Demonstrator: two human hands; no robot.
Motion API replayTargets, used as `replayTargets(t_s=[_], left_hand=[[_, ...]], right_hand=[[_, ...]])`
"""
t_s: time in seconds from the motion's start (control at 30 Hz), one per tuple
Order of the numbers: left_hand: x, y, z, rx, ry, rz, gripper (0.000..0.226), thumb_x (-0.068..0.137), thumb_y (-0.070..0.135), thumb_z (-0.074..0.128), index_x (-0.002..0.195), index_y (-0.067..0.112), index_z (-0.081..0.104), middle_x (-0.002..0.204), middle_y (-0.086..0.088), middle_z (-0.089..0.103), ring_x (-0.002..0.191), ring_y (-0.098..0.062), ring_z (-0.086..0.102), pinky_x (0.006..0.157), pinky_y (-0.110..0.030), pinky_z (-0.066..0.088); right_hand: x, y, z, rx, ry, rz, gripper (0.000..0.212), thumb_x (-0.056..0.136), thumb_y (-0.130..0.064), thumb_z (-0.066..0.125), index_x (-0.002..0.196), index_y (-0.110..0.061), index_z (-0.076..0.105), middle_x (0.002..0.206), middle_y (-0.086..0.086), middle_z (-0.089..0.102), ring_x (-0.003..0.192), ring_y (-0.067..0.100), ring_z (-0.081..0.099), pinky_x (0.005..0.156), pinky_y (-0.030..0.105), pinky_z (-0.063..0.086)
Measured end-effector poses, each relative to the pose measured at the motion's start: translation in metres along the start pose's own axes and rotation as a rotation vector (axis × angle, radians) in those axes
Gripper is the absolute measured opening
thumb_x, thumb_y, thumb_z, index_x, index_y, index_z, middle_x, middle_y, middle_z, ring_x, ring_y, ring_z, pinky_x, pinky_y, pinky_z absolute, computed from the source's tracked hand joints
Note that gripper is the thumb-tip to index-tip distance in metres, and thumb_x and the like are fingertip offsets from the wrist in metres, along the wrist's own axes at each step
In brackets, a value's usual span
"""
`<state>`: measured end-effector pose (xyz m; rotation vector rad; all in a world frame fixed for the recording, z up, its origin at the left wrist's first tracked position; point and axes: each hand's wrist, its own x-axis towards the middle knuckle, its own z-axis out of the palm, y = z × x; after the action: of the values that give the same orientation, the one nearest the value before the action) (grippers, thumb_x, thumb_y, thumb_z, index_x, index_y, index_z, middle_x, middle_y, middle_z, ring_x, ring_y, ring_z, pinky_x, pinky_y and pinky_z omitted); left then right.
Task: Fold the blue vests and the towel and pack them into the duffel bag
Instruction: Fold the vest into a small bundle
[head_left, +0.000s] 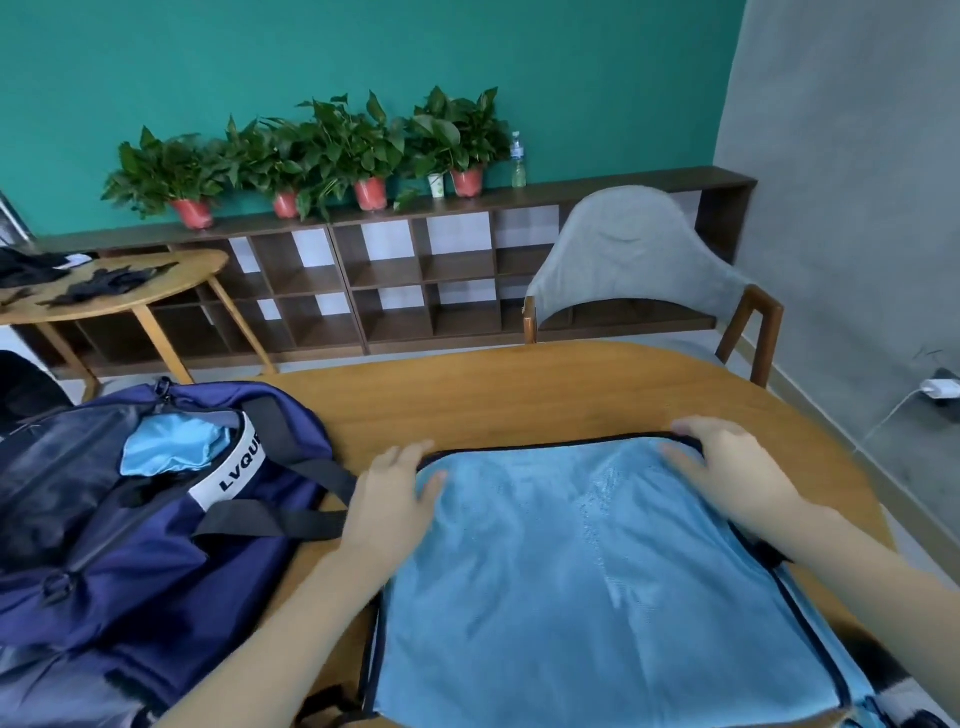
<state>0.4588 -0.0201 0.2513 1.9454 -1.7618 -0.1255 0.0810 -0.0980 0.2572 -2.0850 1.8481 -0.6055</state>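
Far left: a small round table (111, 299) is carrying dark gloves (104, 286); behind it a low shelf unit (395, 280) is running along the teal wall, with potted plants (332, 150) and a water bottle (517, 160) standing on top.

Left foreground: navy duffel bag (119, 561) is lying on the wooden surface (519, 395), mouth gaping, a piece of light blue fabric (166, 441) showing inside. Its black straps (291, 499) are trailing toward the left hand, crowding the vest's left edge.

Left hand (395, 499): grip is spread, fingers straight, pressing flat on the far-left corner of the blue vest (597, 571).

Centre: the vest is lying flat on the surface in front of the person, just beside the bag, not in it. Mesh, dark trim. Long axis is running near to far; the far edge is lying straight across between the two hands, the near end is passing out of view at the bottom.

Right hand (727, 467): grip is loosely spread, fingers resting over the far-right corner; whether they are curling under the trim, cannot tell.

Right, beyond the surface: a grey-backed chair (634, 260) is standing; a white charger (939, 388) is sitting plugged in at the grey wall
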Motion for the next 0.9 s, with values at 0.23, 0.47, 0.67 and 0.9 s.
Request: replayTargets(t_s=[0.23, 0.47, 0.67, 0.9], left_hand=[[-0.097, 0.065, 0.034, -0.04, -0.231, 0.139, 0.049, 0.102, 0.045, 0.04, 0.146, 0.024, 0.047, 0.154, 0.0, 0.042, 0.145, -0.017, 0.034, 0.118, -0.022, 0.018], [-0.125, 0.04, 0.025, 0.325, -0.342, -0.096, 0.079, 0.09, 0.082, 0.007, 0.158, 0.044, -0.003, 0.169, -0.007, -0.009, 0.154, -0.03, -0.012, 0.125, -0.045, -0.004], [-0.113, 0.037, 0.024, 0.387, -0.365, -0.081, 0.087, 0.084, 0.088, -0.001, 0.158, 0.042, -0.009, 0.168, -0.01, -0.013, 0.154, -0.03, -0.016, 0.124, -0.046, -0.007], [-0.002, 0.019, 0.03, 0.571, -0.306, 0.224, 0.081, 0.094, 0.072, -0.003, 0.16, 0.031, 0.016, 0.168, -0.012, 0.01, 0.154, -0.031, 0.005, 0.125, -0.048, 0.002]], right_hand=[[-0.079, -0.036, 0.046, -0.144, -0.167, -0.24, 0.063, 0.095, -0.069, 0.038, 0.145, -0.03, 0.048, 0.15, -0.011, 0.045, 0.141, 0.01, 0.038, 0.116, 0.029, 0.03], [-0.088, -0.009, 0.043, -0.3, -0.192, -0.119, 0.093, 0.083, -0.09, 0.007, 0.16, -0.037, 0.01, 0.168, -0.007, 0.003, 0.155, 0.015, -0.002, 0.126, 0.039, 0.004], [-0.082, 0.013, 0.031, -0.398, -0.174, -0.062, 0.099, 0.081, -0.09, -0.002, 0.161, -0.031, 0.005, 0.169, -0.006, 0.004, 0.155, 0.012, 0.001, 0.127, 0.036, 0.002], [-0.087, 0.005, 0.018, -0.679, 0.02, 0.06, 0.089, 0.087, -0.081, 0.002, 0.117, -0.025, 0.064, 0.114, -0.002, 0.066, 0.107, 0.016, 0.06, 0.091, 0.033, 0.041]])
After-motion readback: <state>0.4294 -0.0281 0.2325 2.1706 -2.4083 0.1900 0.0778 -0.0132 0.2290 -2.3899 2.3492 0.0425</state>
